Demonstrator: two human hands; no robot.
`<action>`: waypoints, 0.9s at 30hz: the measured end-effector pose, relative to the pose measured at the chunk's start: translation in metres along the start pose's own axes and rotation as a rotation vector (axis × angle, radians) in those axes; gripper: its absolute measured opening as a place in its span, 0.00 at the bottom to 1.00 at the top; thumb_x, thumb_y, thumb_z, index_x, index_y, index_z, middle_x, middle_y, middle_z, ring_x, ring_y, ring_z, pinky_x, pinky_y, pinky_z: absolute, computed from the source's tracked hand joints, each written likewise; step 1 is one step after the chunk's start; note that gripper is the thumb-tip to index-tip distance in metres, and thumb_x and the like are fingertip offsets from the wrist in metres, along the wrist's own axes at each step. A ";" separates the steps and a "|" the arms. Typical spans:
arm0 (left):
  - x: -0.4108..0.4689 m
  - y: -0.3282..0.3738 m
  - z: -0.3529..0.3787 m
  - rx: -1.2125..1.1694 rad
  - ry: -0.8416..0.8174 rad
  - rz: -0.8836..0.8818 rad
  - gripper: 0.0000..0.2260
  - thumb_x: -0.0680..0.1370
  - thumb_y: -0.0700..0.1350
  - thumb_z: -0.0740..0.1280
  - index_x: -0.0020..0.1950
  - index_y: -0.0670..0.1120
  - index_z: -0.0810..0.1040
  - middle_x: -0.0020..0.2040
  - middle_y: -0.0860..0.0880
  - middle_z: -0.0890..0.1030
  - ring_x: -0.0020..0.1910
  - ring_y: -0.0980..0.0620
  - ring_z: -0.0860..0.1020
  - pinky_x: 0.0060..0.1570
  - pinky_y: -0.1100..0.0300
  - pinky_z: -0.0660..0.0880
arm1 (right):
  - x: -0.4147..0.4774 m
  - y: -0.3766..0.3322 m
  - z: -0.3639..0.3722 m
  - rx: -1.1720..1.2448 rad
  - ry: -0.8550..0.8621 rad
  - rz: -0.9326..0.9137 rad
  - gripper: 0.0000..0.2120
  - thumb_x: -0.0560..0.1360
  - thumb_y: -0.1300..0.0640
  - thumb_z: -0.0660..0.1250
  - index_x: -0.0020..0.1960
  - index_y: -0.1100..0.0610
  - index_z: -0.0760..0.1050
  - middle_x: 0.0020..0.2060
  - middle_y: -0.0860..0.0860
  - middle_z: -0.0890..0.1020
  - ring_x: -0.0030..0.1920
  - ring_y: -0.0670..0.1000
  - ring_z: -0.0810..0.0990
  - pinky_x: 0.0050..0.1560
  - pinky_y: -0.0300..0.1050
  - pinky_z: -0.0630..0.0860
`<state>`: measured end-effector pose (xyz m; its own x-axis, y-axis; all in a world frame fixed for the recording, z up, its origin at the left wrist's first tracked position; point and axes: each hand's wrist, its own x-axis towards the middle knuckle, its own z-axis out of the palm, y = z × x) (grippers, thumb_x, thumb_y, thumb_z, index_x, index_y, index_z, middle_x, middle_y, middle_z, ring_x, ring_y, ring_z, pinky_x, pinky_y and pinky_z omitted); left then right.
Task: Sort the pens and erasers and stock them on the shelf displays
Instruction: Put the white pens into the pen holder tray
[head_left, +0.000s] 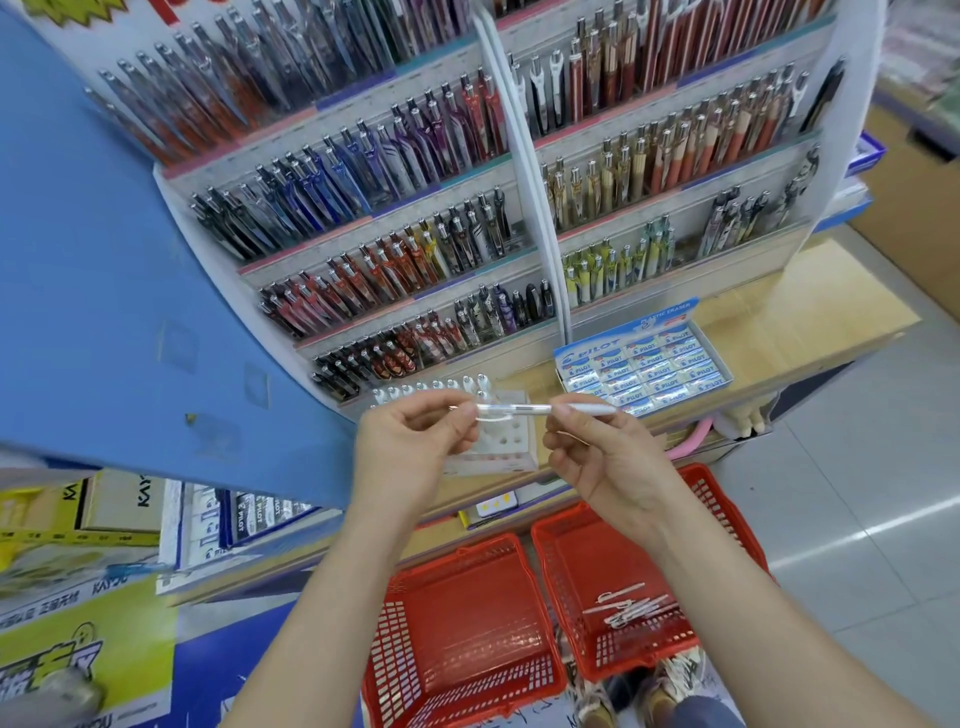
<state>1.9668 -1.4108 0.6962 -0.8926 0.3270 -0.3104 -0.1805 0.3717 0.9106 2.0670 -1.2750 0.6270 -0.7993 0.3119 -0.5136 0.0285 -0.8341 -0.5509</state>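
Observation:
I hold one white pen (524, 409) level in front of me. My left hand (415, 447) pinches its left end and my right hand (602, 457) pinches its right half. Just behind the pen stands a clear pen holder (498, 441) with round holes, on the wooden shelf ledge (779, 322); a row of white pens (431, 389) stands at its back. An open Pilot eraser box (644, 364), full of blue-and-white erasers, lies to the right. Several white pens (631, 605) lie in the right red basket (582, 551).
The left red basket (467, 634) on the floor holds nothing. Tiered pen displays (395, 218) rise behind the ledge. A blue panel (104, 286) stands on the left, with boxed stock (124, 499) below it. Grey floor tiles (857, 519) lie on the right.

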 end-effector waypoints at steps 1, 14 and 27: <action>0.002 0.003 -0.005 0.040 0.046 0.051 0.05 0.73 0.36 0.71 0.42 0.46 0.83 0.33 0.46 0.84 0.33 0.51 0.81 0.37 0.61 0.79 | 0.001 0.000 -0.001 -0.025 0.013 -0.008 0.05 0.66 0.60 0.71 0.43 0.57 0.79 0.32 0.52 0.79 0.32 0.48 0.78 0.34 0.37 0.75; 0.013 0.017 -0.015 0.855 0.114 0.588 0.02 0.73 0.44 0.72 0.41 0.47 0.84 0.34 0.51 0.82 0.34 0.49 0.79 0.38 0.53 0.77 | 0.031 0.040 -0.026 -0.777 0.223 -0.200 0.06 0.74 0.58 0.70 0.45 0.47 0.78 0.34 0.48 0.78 0.37 0.53 0.79 0.46 0.53 0.77; 0.039 -0.028 0.010 1.026 -0.033 0.534 0.06 0.76 0.46 0.67 0.46 0.45 0.83 0.41 0.47 0.83 0.43 0.46 0.79 0.45 0.53 0.74 | 0.035 0.054 -0.021 -0.636 0.209 -0.112 0.03 0.76 0.57 0.68 0.44 0.52 0.78 0.41 0.54 0.81 0.37 0.53 0.83 0.41 0.46 0.81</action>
<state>1.9414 -1.4001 0.6561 -0.7402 0.6719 0.0266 0.6502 0.7052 0.2826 2.0527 -1.2992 0.5655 -0.6868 0.5161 -0.5119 0.3510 -0.3812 -0.8553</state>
